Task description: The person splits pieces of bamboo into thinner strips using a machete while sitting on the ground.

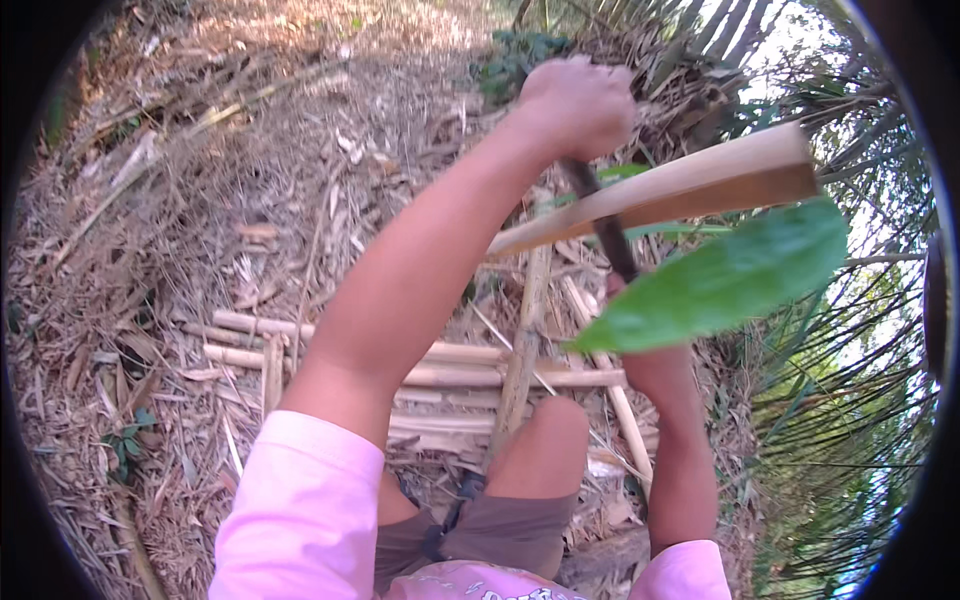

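My left hand (pixel 578 108) is raised far out in front, closed in a fist around the upper end of a dark, narrow bar (pixel 612 238), perhaps a blade. My right hand (pixel 655 365) is at the bar's lower end. Its fingers are mostly hidden, but those that show beside the bar look closed on it. Between my hands, a pale split length of bamboo (pixel 700 180) lies across the bar, its broad end to the right. I cannot tell whether the bar is wedged into it. A large green leaf (pixel 720 275) covers part of my right hand.
Several bamboo poles (pixel 455 375) lie crosswise on the ground before my bent knee (pixel 550 445), with an upright-running pole (pixel 525 345) over them. Dry leaves and husks (pixel 200 240) litter the ground. Bamboo stems and foliage (pixel 840 410) stand along the right.
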`<action>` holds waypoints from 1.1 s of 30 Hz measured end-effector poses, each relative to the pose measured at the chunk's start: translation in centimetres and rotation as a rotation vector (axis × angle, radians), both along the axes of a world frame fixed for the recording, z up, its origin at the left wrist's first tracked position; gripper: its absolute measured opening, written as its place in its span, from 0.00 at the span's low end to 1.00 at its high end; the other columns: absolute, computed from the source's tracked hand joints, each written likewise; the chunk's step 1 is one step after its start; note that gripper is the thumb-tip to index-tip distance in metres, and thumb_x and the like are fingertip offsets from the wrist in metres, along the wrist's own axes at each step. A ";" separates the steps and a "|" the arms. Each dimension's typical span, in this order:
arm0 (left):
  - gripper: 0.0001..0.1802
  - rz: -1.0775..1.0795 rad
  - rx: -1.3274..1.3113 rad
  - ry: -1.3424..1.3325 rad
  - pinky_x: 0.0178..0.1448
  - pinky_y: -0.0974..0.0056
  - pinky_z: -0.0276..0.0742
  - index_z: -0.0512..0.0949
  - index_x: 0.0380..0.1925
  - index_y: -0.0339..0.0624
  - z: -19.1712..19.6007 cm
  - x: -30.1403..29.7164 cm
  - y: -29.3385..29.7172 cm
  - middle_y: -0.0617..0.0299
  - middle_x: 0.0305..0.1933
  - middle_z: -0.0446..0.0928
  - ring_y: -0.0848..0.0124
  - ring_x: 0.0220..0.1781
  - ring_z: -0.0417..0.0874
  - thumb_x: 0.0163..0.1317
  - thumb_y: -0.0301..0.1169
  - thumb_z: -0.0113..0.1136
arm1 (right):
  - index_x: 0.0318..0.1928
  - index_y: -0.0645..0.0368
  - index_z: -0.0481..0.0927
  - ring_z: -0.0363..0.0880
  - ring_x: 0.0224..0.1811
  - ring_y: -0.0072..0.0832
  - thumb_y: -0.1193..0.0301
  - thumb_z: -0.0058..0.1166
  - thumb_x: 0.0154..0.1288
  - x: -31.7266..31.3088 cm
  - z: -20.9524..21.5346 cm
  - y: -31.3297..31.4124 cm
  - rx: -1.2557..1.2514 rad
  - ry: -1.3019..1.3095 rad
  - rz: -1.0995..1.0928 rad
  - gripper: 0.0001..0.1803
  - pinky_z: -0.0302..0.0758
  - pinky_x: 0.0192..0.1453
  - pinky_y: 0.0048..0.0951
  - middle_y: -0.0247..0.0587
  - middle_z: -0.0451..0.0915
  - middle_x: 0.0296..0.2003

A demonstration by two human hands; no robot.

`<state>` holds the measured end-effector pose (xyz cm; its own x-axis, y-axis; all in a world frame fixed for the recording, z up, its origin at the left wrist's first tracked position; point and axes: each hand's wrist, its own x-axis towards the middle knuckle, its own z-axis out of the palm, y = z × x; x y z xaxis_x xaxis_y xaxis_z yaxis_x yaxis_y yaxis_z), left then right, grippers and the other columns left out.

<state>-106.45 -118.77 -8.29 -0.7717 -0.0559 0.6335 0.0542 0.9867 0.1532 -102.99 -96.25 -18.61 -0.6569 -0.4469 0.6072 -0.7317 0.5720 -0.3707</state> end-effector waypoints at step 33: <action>0.13 0.002 0.969 0.917 0.59 0.52 0.68 0.76 0.49 0.36 -16.4 -2.5 -1.2 0.52 0.50 0.75 0.54 0.51 0.75 0.65 0.25 0.52 | 0.36 0.67 0.76 0.79 0.32 0.44 0.51 0.59 0.67 -5.6 -9.5 -3.0 -0.081 -0.499 -0.077 0.26 0.74 0.40 0.46 0.53 0.80 0.29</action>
<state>-108.97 -119.92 -24.68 -0.0902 -0.7764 0.6238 0.5131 0.5006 0.6972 -108.54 -99.27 -28.11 -0.9051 -0.3500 0.2416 -0.4108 0.5721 -0.7099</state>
